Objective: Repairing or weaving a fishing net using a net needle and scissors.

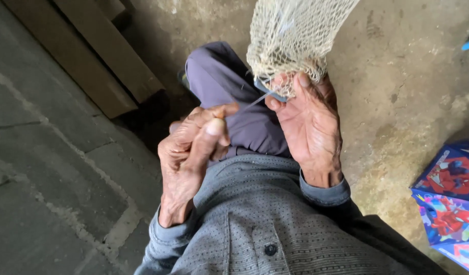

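Open concrete floor [408, 91] extends ahead and to the right, bounded at upper left by stacked boards [92, 56] and at lower right by a blue printed bag [451, 198]. The right hand [308, 127] is closed around the gathered lower edge of a pale mesh net [290, 35] that rises above it, together with what appears to be a flat blue tool [270, 91]. The left hand [193, 147], just beside and below, pinches a thin cord [257, 100] running to the net.
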